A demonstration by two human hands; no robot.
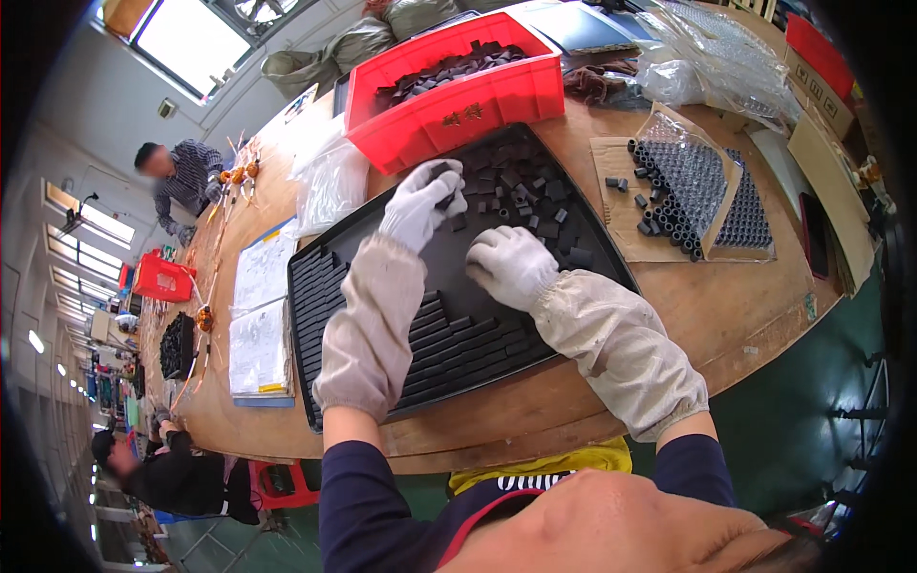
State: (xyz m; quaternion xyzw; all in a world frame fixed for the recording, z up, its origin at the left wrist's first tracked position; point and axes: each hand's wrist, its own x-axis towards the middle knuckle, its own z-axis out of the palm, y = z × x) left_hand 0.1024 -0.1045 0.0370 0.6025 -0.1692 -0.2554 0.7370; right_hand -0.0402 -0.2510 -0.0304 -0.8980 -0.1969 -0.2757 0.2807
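Observation:
My left hand (423, 202), in a white glove and beige sleeve, is closed around a small black tubular piece above the tray; dark parts show between its fingers. Lower and to the right, my right hand (514, 267) is gloved too, its fingers curled down near the tray floor; whatever they hold is hidden. Both hands work over a large black tray (420, 269). Rows of black pieces (478, 346) lie packed along its near and left sides. Loose black pieces (521, 191) are scattered in its far right part.
Behind the tray stands a red bin (449, 119) heaped with black pieces. On cardboard at right, black tubes (669, 215) lie partly under bubble wrap (693, 162). Papers (260, 315) and a plastic bag (330, 186) are at left. Two people (181, 177) work farther left.

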